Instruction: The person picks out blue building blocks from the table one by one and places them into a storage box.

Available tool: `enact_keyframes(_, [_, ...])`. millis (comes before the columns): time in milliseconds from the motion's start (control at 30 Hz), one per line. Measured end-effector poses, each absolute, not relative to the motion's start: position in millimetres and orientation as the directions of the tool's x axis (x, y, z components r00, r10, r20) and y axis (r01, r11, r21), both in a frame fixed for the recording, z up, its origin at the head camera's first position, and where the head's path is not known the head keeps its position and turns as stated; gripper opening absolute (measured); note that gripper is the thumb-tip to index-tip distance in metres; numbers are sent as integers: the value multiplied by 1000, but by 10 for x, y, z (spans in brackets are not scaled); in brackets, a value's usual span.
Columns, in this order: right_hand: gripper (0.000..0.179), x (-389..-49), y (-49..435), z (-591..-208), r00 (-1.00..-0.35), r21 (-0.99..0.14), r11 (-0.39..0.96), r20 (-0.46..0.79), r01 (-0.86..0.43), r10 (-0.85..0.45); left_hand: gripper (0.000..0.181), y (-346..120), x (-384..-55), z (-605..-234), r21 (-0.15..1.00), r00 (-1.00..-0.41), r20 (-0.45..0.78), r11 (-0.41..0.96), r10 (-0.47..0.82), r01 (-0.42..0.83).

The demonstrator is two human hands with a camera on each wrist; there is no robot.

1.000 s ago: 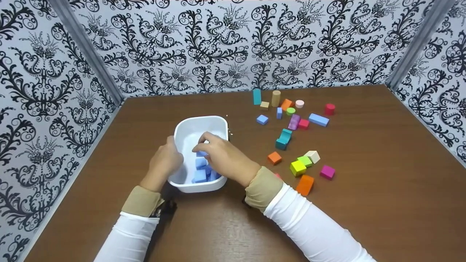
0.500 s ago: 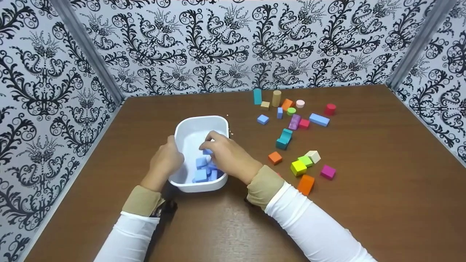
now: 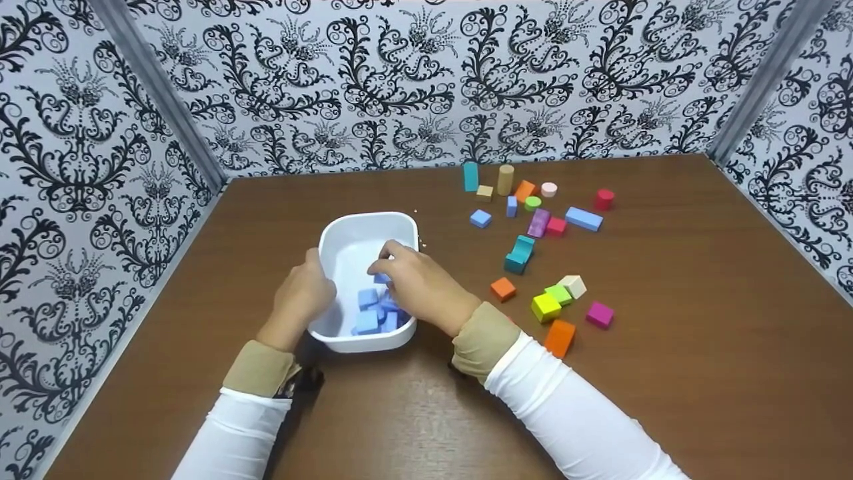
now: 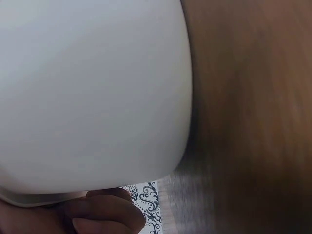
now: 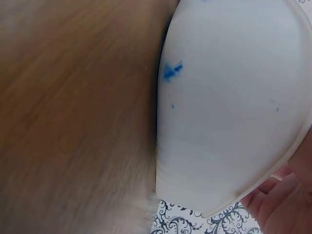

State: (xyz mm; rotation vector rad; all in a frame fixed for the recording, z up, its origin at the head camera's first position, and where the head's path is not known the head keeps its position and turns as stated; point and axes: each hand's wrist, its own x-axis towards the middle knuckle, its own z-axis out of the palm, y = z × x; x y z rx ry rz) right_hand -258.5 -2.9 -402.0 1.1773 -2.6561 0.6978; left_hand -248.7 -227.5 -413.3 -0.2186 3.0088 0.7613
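Observation:
A white plastic tub (image 3: pixel 356 227) stands on the table, with several light blue blocks (image 3: pixel 367 322) piled in its near part. My left hand (image 3: pixel 303 293) grips the tub's left rim; its curled fingers (image 4: pixel 105 209) show under the rim in the left wrist view. Reaching over the right rim, my right hand (image 3: pixel 423 283) pinches a light blue block (image 3: pixel 381 278) inside the tub, above the pile. The right wrist view has the tub's outer wall (image 5: pixel 224 107) with blue stains, and part of the right hand (image 5: pixel 280 204) over the rim.
Loose blocks lie to the right of the tub on the brown table (image 3: pixel 666 373): a teal curved block (image 3: pixel 520 255), an orange block (image 3: pixel 559 339), a yellow cube (image 3: pixel 546 307), a magenta cube (image 3: pixel 600 315) and several more. Patterned panels (image 3: pixel 426 80) wall the table's back and sides.
Inside the tub my right hand has shifted slightly to the right with the blue block between its fingers. My left hand and the tub stay in place.

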Motion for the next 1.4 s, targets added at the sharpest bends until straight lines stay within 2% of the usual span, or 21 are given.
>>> enact_keyframes(633, [26,-2562,-42,-3996,-681,-333,597,283,-730,-675,62,-2266,-2489,-4112,468,-987,-79,869,-139,-160])
enact_keyframes(933, [36,-2562,-48,-3996,-683,-311,612,243,-727,-689,62,-2266,-2486,-4122,476,-988,-67,866,-136,-152])
enact_keyframes(1400, [32,-2576,-65,-4007,-675,-283,615,244,-736,-696,61,-2263,-2485,-4125,468,-987,-70,869,-143,-159])
